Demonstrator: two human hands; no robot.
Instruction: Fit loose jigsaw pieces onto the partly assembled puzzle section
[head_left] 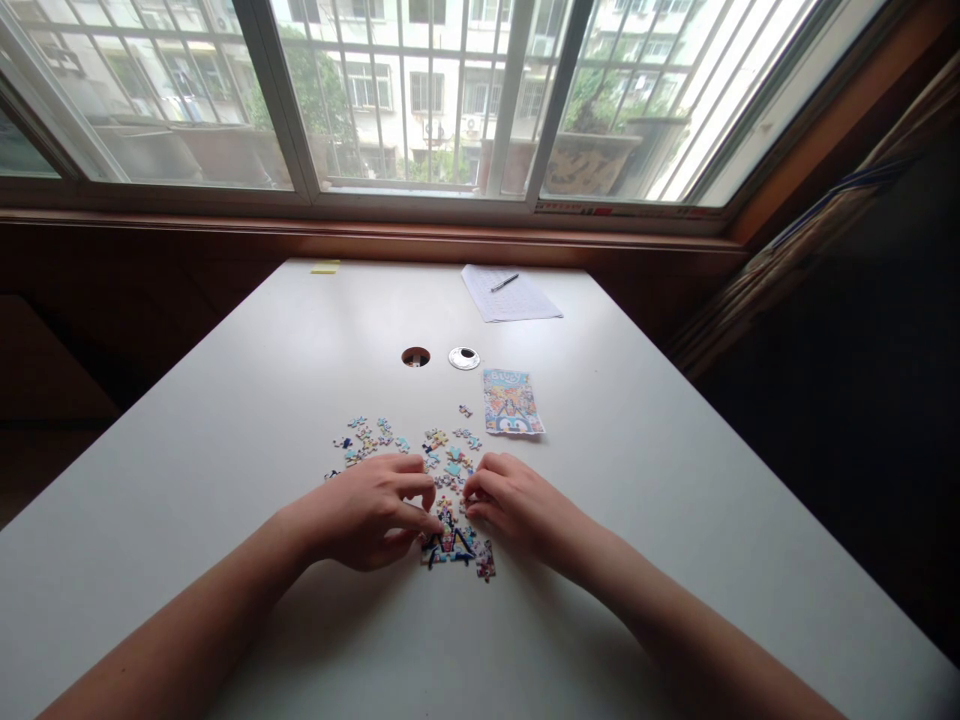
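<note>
A partly joined jigsaw puzzle (448, 548) lies on the white table, showing dark blue slanted shapes. My left hand (375, 510) reaches in from its left with bent fingers apart, one fingertip touching its upper left part. On the other side, my right hand (514, 500) has its fingers curled and pinched together at a small puzzle piece, mostly hidden by the fingertips. Loose puzzle pieces (454, 468) are scattered between and beyond the hands. Another cluster of loose pieces (360, 440) lies beyond my left hand, which partly covers it.
A colourful picture sheet (513, 402) lies beyond my right hand. Farther back are a round table hole (415, 357), a metallic disc (464, 358), paper (517, 300) with a pen (505, 283), and yellow notes (325, 267). A barred window (420, 100) stands behind the table (225, 430).
</note>
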